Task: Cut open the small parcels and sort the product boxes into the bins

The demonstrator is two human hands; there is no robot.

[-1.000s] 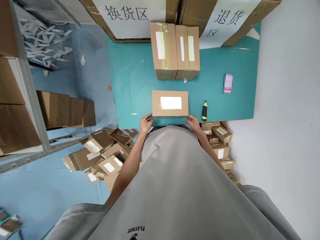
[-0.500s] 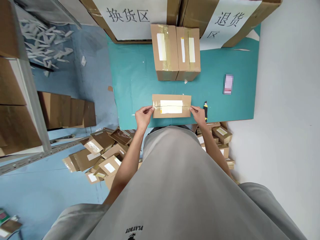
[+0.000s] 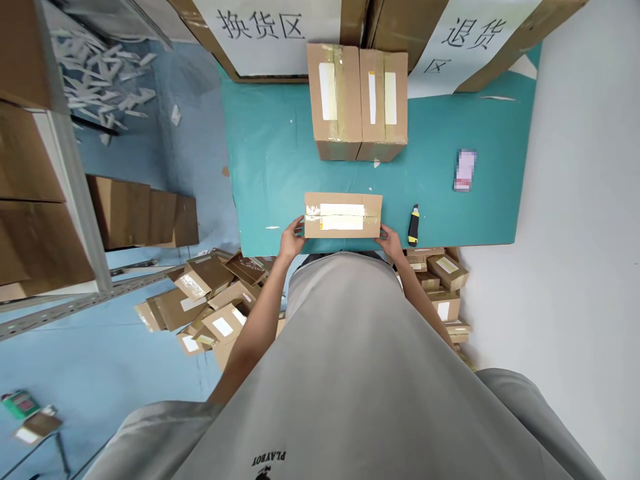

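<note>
A small cardboard box (image 3: pixel 343 199) with two white labels and clear tape on its top is at the near edge of the green table, right in front of my body. My left hand (image 3: pixel 292 239) is at its left end, the fingers bent against that side. At the opposite end, my right hand (image 3: pixel 390 242) has its fingertips against the lower right corner. The box is gripped between both hands; the undersides of the fingers are hidden. Just right of my right hand lies a black and yellow utility knife (image 3: pixel 413 225).
Two taped cardboard boxes (image 3: pixel 336 93) stand side by side farther back on the green table (image 3: pixel 270 167). Behind them rise large cartons with white paper signs (image 3: pixel 280 40). A blurred pinkish item (image 3: pixel 465 170) lies at right. Piled boxes (image 3: pixel 220 327) cover the floor at left.
Both hands have slid from the upper part of the box's ends down toward its near corners. The view has shifted slightly, so the table appears farther right.
</note>
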